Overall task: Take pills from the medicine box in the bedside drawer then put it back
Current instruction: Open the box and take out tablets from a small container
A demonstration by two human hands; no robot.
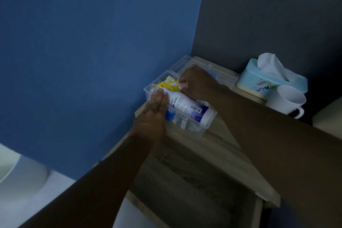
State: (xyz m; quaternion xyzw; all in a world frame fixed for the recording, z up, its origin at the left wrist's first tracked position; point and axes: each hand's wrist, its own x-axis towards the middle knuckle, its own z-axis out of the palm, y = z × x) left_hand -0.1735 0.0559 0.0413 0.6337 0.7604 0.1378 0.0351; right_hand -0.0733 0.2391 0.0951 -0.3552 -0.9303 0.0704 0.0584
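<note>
A clear plastic medicine box [200,131] stands open on the wooden bedside table [218,146], its lid [218,72] folded back toward the wall. Inside lie a white and blue bottle [187,106], a yellow packet [167,85] and small cartons. My left hand [153,114] rests flat, fingers straight, against the box's left side and the bottle's top. My right hand [196,81] reaches into the box from the right, fingers curled around the yellow packet's edge. Below the table top the drawer [185,181] is pulled out, dark inside.
A light blue tissue box [268,81] with a tissue sticking out and a white mug [288,100] stand at the back right of the table. A blue wall runs along the left, a dark wall behind. White bedding shows at lower left.
</note>
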